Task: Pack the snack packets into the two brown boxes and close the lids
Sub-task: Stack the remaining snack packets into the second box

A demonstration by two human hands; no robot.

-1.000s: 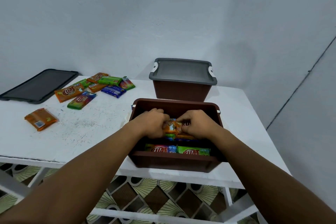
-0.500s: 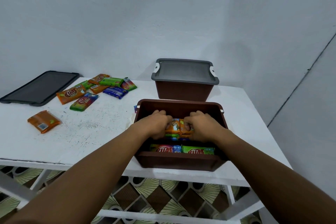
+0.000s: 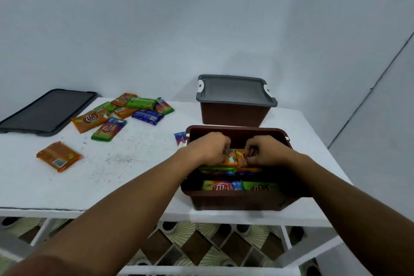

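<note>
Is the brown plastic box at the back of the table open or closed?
Closed: a flat grey plastic lid sits on the back brown plastic box, covering its whole top.

Bench [image 3: 134, 186]: white, flat top, scuffed paint, dark specks [image 3: 116, 159] scattered across the middle left; thick plain front edge.
Bench frame [image 3: 224, 271]: white bars under the top, an upright leg at right, slanted braces at left, a crossbar low in front.
Floor tiles [image 3: 197, 246]: seen through the frame; brown diamonds and pale fan shapes with dark round spots.
Back wall [image 3: 156, 29]: plain pale blue-white, meets the bench's far edge.
Right wall [image 3: 385, 132]: same colour, joins the back wall in a corner; one thin dark line [image 3: 371, 90] runs slantwise across it.
</note>
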